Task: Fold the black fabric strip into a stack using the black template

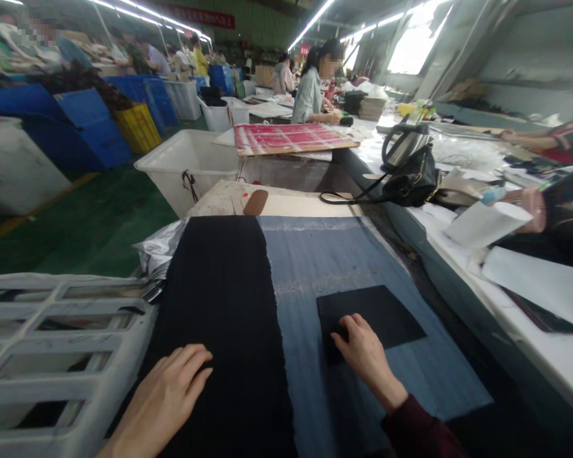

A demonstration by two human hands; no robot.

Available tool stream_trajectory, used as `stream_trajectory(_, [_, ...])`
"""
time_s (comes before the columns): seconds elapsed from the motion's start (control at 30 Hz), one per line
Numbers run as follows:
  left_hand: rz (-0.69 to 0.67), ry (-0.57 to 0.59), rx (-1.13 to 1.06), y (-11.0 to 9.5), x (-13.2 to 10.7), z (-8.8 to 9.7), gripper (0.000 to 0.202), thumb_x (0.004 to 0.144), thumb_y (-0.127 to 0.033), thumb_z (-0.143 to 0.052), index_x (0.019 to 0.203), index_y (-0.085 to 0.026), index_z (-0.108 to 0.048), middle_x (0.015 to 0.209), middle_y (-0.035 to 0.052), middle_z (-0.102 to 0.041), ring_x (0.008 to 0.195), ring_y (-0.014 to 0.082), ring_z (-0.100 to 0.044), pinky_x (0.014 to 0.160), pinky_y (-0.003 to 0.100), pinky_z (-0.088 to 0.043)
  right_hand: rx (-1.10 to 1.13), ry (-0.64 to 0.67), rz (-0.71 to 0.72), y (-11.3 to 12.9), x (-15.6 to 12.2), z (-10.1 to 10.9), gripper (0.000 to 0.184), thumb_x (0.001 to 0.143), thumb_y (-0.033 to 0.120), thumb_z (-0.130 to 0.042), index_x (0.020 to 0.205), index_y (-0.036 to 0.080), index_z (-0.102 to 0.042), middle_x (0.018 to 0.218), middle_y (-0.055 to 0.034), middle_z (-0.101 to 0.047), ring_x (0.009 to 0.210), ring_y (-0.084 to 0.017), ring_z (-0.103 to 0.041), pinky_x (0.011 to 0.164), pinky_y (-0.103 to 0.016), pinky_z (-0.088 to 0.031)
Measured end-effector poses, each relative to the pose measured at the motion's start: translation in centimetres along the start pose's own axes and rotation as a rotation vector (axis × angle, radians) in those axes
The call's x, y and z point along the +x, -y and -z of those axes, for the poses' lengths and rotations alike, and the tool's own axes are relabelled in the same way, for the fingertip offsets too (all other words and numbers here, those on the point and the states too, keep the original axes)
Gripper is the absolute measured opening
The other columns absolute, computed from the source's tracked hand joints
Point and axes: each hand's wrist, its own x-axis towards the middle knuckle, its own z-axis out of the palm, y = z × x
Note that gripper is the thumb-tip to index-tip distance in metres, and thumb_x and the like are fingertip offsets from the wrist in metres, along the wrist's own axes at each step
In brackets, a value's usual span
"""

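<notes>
My left hand (169, 388) hovers low over, or rests on, a wide black sheet of material (219, 280); its fingers are bent, with a small gap to the thumb and nothing visible between them. A smaller cut black piece (375, 312) lies on a blue-grey surface (325, 248) to the right. At its near left part is my right hand (360, 350), with curled fingers and thumb closed on the piece. The exact grip is partly lost against the dark material. The black sheet's ragged right edge runs along the blue-grey surface.
A white slatted rack (57, 369) stands at left. Beyond the work surface are a brown rounded piece (255, 202), a white bin (191, 156) and a red-patterned board (296, 137). On the right-hand table (434, 229) sit a black bag (413, 178) and paper. Other people work farther off.
</notes>
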Motion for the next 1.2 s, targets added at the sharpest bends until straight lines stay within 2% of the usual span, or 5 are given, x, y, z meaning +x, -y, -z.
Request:
stream_trajectory(0.27, [-0.141, 0.098, -0.101, -8.7, 4.2, 0.8, 0.02, 0.093, -0.023, -0.044, 0.103, -0.025, -0.061, 0.108, 0.0004, -0.063, 0.098, 0.0196, -0.057, 0.086, 0.038, -0.043, -0.105, 0.017, 0.035, -1.0, 1.3, -1.0, 0.018, 0.082, 0.012, -0.044, 0.074, 0.017, -0.059, 0.08, -0.0072, -0.061, 0.077, -0.019, -0.058, 0.068, -0.028, -0.036])
stream_trajectory(0.5, [-0.305, 0.141, -0.134, -14.5, 8.1, -1.8, 0.024, 0.088, -0.021, -0.053, 0.11, -0.026, -0.059, 0.116, 0.0008, -0.062, 0.102, 0.0208, -0.055, 0.088, 0.037, -0.043, 0.062, 0.067, 0.001, -2.4, 1.9, 0.0, 0.021, 0.079, 0.017, -0.047, 0.066, 0.019, -0.064, 0.071, -0.0034, -0.062, 0.067, -0.014, -0.057, 0.064, -0.025, -0.034])
stream_trajectory(0.97, [-0.345, 0.109, -0.074, -19.9, 11.6, -5.1, 0.033, 0.09, -0.014, -0.039, 0.114, -0.024, -0.058, 0.133, 0.005, -0.05, 0.108, 0.0233, -0.051, 0.088, 0.039, -0.043, 0.413, 0.214, -0.125, -3.9, 2.7, 1.9, 0.027, 0.069, 0.025, -0.052, 0.079, 0.019, -0.077, 0.067, -0.0023, -0.071, 0.064, -0.017, -0.063, 0.059, -0.025, -0.041])
stream_trajectory(1.1, [-0.36, 0.142, -0.06, -20.5, 11.8, -6.0, 0.029, 0.092, -0.016, -0.035, 0.096, -0.021, -0.063, 0.111, 0.0066, -0.062, 0.1, 0.0235, -0.054, 0.085, 0.039, -0.042, 0.498, 0.241, -0.148, -4.9, 2.8, 1.8, 0.027, 0.067, 0.025, -0.054, 0.078, 0.017, -0.077, 0.065, -0.0014, -0.07, 0.062, -0.015, -0.06, 0.057, -0.023, -0.039])
stream_trajectory(1.2, [-0.312, 0.132, -0.164, -20.8, 12.0, -6.6, 0.027, 0.093, -0.023, -0.037, 0.101, -0.023, -0.063, 0.106, 0.0046, -0.065, 0.099, 0.0219, -0.055, 0.085, 0.038, -0.042, 0.564, 0.262, -0.159, -5.5, 2.8, 1.8, 0.026, 0.067, 0.023, -0.053, 0.076, 0.014, -0.076, 0.06, -0.0009, -0.068, 0.055, -0.013, -0.054, 0.052, -0.022, -0.036])
